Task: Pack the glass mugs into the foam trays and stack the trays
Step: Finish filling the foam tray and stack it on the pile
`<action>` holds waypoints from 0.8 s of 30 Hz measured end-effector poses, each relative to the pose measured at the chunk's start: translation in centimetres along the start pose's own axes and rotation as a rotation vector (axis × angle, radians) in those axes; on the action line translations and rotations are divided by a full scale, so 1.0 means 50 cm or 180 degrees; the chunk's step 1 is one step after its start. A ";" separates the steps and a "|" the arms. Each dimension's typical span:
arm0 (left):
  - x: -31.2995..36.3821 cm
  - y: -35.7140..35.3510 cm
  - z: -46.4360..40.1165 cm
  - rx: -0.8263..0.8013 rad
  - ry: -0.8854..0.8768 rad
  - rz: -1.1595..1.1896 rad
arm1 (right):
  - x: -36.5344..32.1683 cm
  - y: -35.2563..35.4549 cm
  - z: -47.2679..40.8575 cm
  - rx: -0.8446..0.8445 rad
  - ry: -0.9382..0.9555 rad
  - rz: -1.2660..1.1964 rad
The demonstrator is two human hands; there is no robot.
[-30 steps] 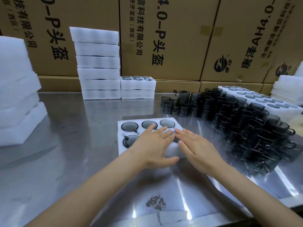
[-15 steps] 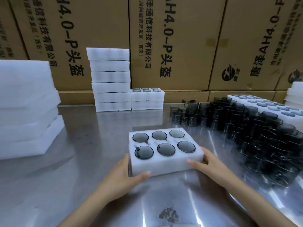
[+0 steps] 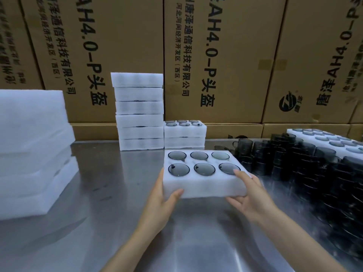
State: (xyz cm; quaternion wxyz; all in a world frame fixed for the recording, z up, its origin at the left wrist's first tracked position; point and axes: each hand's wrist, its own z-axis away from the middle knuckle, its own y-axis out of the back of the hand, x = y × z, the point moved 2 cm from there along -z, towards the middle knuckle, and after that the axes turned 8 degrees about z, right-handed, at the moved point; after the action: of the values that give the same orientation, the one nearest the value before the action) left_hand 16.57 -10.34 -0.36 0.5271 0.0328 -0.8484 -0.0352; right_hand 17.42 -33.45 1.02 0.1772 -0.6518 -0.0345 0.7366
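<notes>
**Full six-mug tray in both hands, over the table**

I see the white foam tray with six smoked-glass mugs (image 3: 204, 185) held above the steel table (image 3: 110, 193), in front of the short two-tray foam stack (image 3: 184, 135). I judge it bottom-heavy with glass, foam soft and compressible, load fragile; best held at both short ends, level. Left hand (image 3: 163, 197): thumb curled onto the front wall, fingers hidden underneath. Right hand (image 3: 249, 195): thumb over the top edge beside a mug, fingers curled under. Both wrap the tray, neither spread wide.
</notes>
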 end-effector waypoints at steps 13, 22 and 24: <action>-0.140 0.015 -0.155 0.1495 0.0646 -0.0138 | -0.193 -0.162 -0.321 0.0264 0.0192 -0.0707; -0.171 0.016 -0.192 0.2000 0.0611 0.0041 | -0.245 -0.273 -0.545 0.0447 0.0318 -0.0229; -0.172 0.013 -0.192 0.2043 0.0590 0.0054 | -0.243 -0.290 -0.576 0.0450 0.0260 -0.0161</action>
State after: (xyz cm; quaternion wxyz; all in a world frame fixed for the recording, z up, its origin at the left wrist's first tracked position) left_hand 29.00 -9.13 -3.74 0.5650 0.1931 -0.7650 0.2414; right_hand 49.61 -28.81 12.37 0.2426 -0.6661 0.0084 0.7053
